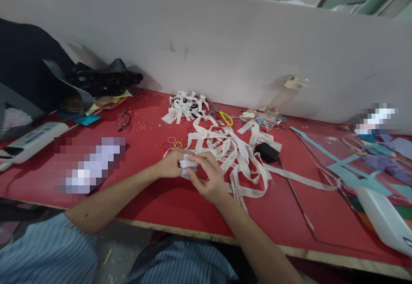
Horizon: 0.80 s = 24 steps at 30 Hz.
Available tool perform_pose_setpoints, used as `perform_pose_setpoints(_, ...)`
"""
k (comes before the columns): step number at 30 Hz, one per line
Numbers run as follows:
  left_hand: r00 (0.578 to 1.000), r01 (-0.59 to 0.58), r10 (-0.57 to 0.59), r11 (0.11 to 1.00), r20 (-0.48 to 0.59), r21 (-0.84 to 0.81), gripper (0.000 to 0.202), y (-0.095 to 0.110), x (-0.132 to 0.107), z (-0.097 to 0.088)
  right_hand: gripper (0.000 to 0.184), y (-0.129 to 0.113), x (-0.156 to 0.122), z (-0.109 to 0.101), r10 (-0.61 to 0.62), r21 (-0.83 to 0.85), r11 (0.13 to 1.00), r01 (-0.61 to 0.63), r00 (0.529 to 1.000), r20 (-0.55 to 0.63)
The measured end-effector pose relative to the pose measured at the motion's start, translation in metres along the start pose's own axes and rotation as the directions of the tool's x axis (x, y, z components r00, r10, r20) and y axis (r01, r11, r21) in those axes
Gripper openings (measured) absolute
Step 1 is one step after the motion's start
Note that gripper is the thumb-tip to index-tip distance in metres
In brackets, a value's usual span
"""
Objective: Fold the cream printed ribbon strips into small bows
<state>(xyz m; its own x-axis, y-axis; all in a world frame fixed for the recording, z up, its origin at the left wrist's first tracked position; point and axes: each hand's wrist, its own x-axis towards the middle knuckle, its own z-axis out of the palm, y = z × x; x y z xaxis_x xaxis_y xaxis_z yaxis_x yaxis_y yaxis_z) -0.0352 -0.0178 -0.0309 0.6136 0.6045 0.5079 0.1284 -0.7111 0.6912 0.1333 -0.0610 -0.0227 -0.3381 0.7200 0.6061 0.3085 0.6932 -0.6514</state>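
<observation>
Over the front middle of the red table, my left hand [171, 164] is closed around a small folded bundle of white ribbon [188, 164]. Its fingers are partly hidden behind the bundle. My right hand [210, 177] has its thumb and forefinger at the bundle's right edge, pinching it. Just beyond the hands lie several rubber bands [177, 145] in different colours. A loose tangle of white printed ribbon [230, 151] spreads out to the right of them. Behind it are a pile of short white ribbon pieces [188, 106] and scissors with yellow handles [225, 118].
A black block [267, 152] sits by the tangle. Right are turquoise strips [360, 181] and a white device [384, 219]. Left are eyeglasses [124, 119], another white device [35, 142] and a black plastic bag [103, 78]. A pale partition [225, 52] closes the table's back.
</observation>
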Motion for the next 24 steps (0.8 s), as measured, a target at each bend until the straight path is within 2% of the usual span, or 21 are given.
perform_pose_setpoints(5, 1.000, 0.026, -0.025, 0.999, 0.017, -0.040, 0.027, 0.001, 0.001, 0.000, 0.011, -0.002, 0.002, 0.002, -0.029, -0.030, 0.999, 0.027, 0.997, -0.075)
perform_pose_setpoints(7, 0.999, 0.041, -0.041, 0.998, 0.006, -0.053, 0.029, 0.004, 0.002, 0.001, 0.009, -0.004, 0.003, 0.001, -0.001, 0.031, 0.999, 0.004, 0.995, -0.097)
perform_pose_setpoints(11, 0.997, 0.079, -0.080, 0.994, -0.009, -0.082, 0.029, 0.011, 0.004, 0.004, 0.008, -0.007, 0.005, -0.002, 0.130, 0.237, 0.966, -0.102, 0.986, -0.105)
perform_pose_setpoints(14, 0.994, 0.112, -0.111, 0.988, 0.016, -0.108, 0.027, 0.015, 0.004, 0.004, 0.008, -0.009, 0.004, -0.001, 0.231, 0.404, 0.899, -0.171, 0.967, -0.104)
perform_pose_setpoints(17, 0.990, 0.141, -0.137, 0.981, 0.038, -0.131, 0.028, 0.015, 0.005, 0.003, 0.007, -0.008, 0.004, 0.002, 0.361, 0.554, 0.794, -0.251, 0.928, -0.096)
perform_pose_setpoints(24, 0.978, 0.198, -0.177, 0.957, 0.112, -0.213, 0.035, 0.018, 0.009, 0.002, 0.014, 0.006, 0.006, 0.003, 0.506, 0.708, 0.647, -0.281, 0.853, -0.124)
